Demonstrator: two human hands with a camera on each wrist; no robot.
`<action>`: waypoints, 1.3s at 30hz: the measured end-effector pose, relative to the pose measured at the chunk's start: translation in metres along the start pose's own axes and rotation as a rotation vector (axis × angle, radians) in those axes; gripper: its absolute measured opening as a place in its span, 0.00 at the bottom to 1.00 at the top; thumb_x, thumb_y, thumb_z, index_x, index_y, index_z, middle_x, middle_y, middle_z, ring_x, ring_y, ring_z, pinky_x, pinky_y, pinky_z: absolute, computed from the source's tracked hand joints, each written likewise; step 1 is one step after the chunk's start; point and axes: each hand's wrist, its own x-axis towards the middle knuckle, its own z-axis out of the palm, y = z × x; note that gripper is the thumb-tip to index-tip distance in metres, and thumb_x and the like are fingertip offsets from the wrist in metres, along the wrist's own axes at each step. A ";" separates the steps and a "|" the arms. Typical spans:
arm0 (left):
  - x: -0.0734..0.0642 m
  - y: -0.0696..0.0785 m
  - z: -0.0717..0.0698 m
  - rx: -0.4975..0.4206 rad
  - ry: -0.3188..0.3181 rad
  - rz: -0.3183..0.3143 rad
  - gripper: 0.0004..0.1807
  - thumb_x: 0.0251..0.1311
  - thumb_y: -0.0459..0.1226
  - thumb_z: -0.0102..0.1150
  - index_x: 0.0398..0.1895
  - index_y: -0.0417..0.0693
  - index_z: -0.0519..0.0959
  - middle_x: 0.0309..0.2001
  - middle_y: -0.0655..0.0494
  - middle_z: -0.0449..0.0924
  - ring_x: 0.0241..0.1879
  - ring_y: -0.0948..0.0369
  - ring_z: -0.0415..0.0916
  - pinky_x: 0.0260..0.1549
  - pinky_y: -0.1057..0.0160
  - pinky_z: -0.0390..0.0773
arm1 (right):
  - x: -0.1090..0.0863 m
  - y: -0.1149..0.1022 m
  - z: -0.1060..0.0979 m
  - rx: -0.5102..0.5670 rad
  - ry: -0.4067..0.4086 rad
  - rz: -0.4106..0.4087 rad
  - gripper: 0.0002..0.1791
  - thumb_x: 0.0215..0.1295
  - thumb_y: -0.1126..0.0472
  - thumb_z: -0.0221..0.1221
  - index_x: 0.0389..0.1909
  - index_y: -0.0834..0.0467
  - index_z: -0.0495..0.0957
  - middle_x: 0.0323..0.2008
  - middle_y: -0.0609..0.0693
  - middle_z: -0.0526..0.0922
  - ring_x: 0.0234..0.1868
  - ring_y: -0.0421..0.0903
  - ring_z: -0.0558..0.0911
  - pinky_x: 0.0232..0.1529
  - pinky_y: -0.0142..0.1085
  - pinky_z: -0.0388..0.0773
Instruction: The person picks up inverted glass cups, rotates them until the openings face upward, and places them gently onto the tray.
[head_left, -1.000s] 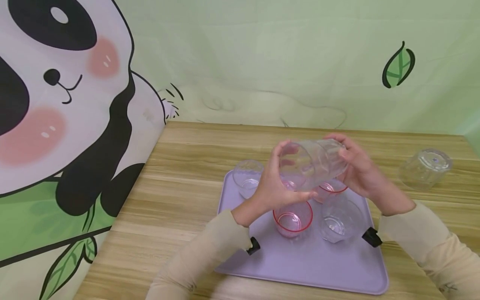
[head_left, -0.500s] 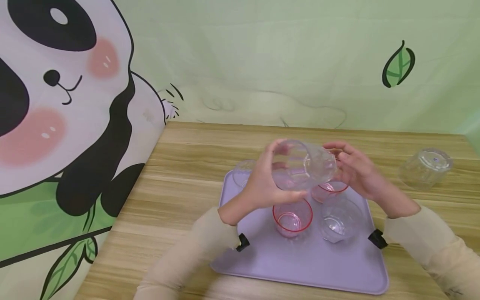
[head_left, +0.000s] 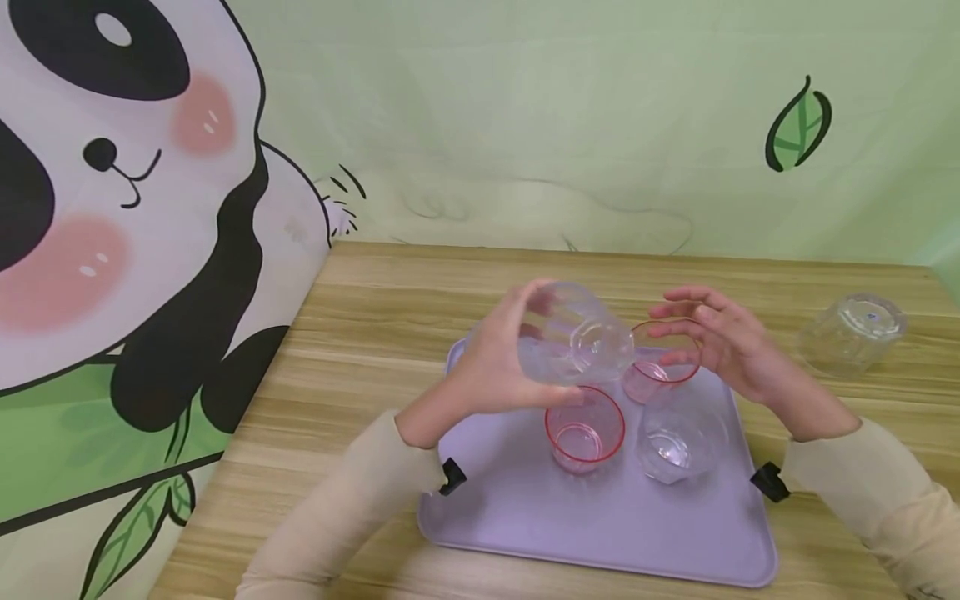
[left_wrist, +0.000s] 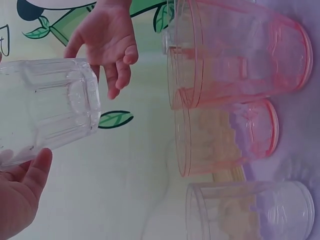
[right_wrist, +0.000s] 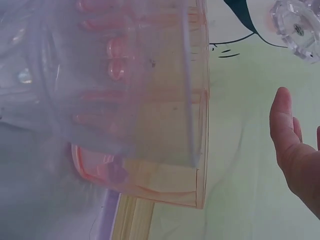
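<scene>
My left hand (head_left: 483,367) grips a clear plastic cup (head_left: 600,346) from the side, above the lilac tray (head_left: 600,529). The cup lies nearly level, its faceted base toward the right. In the left wrist view the same cup (left_wrist: 55,107) rests between thumb and fingers. My right hand (head_left: 738,350) hangs to its right, fingers spread and holding nothing. Below stand two pink, red-rimmed cups, one nearer (head_left: 585,437) and one farther back (head_left: 652,383), beside an upright clear cup (head_left: 678,450). My left hand hides another clear cup in the head view; it shows in the left wrist view (left_wrist: 250,210).
Another clear cup (head_left: 855,333) stands upside down on the wooden table (head_left: 345,333), right of the tray. A green wall cloth (head_left: 525,125) with a panda print borders the table at the back and left.
The clear cup has moved left in my left hand and turned its base more toward the head camera. My right hand has let go of it and drawn away to the right.
</scene>
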 end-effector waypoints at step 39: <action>-0.025 -0.012 -0.038 0.277 -0.246 -0.180 0.53 0.26 0.49 0.71 0.61 0.43 0.56 0.50 0.52 0.68 0.46 0.58 0.72 0.44 0.64 0.75 | -0.008 -0.004 -0.007 -0.083 0.093 0.031 0.20 0.67 0.69 0.32 0.54 0.61 0.66 0.49 0.53 0.75 0.47 0.48 0.77 0.41 0.39 0.77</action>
